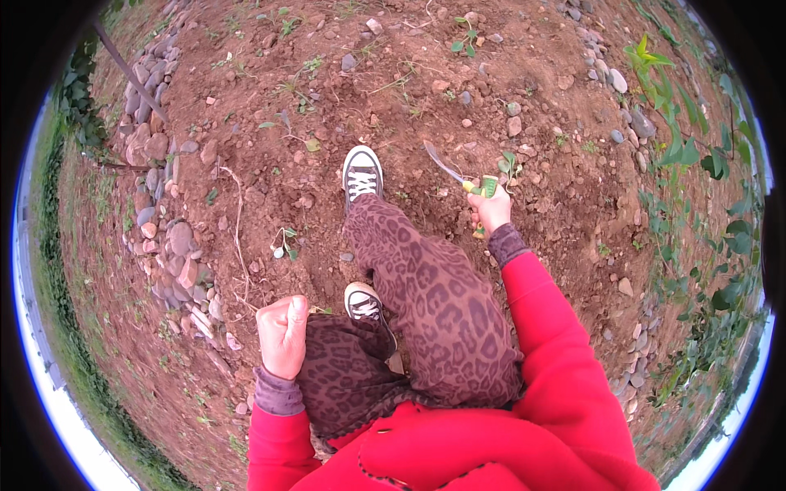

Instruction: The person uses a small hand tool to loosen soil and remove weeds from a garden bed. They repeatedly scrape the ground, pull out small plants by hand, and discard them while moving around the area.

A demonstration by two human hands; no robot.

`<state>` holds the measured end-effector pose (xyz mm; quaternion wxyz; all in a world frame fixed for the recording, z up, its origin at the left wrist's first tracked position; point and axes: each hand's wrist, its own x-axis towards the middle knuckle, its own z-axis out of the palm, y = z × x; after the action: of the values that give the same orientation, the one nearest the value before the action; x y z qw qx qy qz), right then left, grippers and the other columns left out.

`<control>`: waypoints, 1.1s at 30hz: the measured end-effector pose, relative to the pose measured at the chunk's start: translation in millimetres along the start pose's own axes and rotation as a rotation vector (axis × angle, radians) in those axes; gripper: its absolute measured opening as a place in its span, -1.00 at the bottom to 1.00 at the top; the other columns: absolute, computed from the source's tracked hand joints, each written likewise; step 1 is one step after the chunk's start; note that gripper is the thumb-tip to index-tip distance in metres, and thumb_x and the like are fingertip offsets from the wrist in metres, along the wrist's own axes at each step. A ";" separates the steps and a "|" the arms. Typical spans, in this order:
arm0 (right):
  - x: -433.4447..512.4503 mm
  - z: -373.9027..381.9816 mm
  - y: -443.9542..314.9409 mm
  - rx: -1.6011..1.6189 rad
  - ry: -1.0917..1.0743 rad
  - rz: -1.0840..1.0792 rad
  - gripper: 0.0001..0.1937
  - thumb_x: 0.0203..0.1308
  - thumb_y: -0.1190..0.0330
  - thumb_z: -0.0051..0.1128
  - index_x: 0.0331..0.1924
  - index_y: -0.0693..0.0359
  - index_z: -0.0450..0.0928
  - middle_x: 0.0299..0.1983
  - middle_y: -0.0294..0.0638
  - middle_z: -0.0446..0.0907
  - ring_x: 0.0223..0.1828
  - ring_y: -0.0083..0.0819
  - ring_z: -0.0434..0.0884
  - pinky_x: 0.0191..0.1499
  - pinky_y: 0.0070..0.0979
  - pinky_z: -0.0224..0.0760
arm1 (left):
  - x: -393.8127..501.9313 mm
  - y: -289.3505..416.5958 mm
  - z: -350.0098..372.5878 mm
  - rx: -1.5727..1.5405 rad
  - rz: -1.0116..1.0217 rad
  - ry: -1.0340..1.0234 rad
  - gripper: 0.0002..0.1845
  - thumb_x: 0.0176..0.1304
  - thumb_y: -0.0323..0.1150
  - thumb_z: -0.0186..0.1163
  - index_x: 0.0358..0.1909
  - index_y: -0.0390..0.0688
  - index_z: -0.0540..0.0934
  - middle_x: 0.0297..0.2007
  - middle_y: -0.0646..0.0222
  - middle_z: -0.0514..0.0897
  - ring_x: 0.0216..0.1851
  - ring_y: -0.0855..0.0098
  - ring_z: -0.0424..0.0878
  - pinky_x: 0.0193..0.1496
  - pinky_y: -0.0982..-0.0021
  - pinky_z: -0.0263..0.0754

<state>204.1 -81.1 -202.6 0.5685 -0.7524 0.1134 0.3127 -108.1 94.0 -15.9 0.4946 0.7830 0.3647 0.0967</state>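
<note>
My right hand (493, 210) grips the green and yellow handle of a small sickle (451, 173). Its thin curved blade points up and to the left, above the reddish soil. Close beside that hand, a small leafy seedling (508, 164) grows from the ground. My left hand (282, 336) is curled into a fist beside my left leg, thumb up. Nothing shows in it, though the inside of the fist is hidden. A dry, pale stem (238, 227) lies on the soil just beyond the left fist.
Another seedling (284, 243) stands left of my feet, and one more (465, 38) farther ahead. Stones line the left side in a row (183, 239); more stones (642, 124) run along the right. Leafy vines (681, 141) grow beyond those. A thin pole (130, 72) leans at upper left.
</note>
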 end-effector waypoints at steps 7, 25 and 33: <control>-15.2 -19.9 6.9 -0.067 0.042 -0.025 -0.69 0.02 0.58 0.13 -0.11 0.24 0.39 -0.58 -0.30 0.46 -0.81 -0.57 0.36 -0.82 -0.55 0.23 | 0.3 0.6 1.0 -0.018 -0.008 0.005 -0.44 0.43 -0.17 -0.08 -0.74 -0.28 0.30 -0.78 0.45 0.26 -0.72 0.62 0.19 -0.61 0.49 0.06; -50.9 -36.0 23.1 -0.536 0.069 -0.174 -0.65 -0.07 0.43 0.28 -0.14 0.24 0.45 -0.35 -0.09 0.61 -0.37 -0.25 0.65 -0.29 -0.35 0.52 | -3.8 0.6 2.8 -0.063 -0.079 0.035 -0.51 0.41 -0.26 -0.03 -0.69 -0.28 0.19 -0.72 0.43 0.18 -0.64 0.58 0.09 -0.57 0.41 -0.03; -29.5 -12.1 42.9 -0.710 0.198 -0.271 -0.61 -0.10 0.40 0.31 -0.10 0.17 0.49 -0.35 -0.06 0.61 -0.30 -0.19 0.63 -0.16 -0.36 0.48 | -2.9 1.1 5.5 -0.064 -0.029 0.008 -0.50 0.42 -0.24 -0.04 -0.69 -0.30 0.23 -0.72 0.45 0.22 -0.63 0.61 0.12 -0.57 0.42 -0.01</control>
<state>162.7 -111.8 -216.6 0.2952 -0.9370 -0.0480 0.1805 -106.9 88.0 -17.0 0.5191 0.7609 0.3750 0.1043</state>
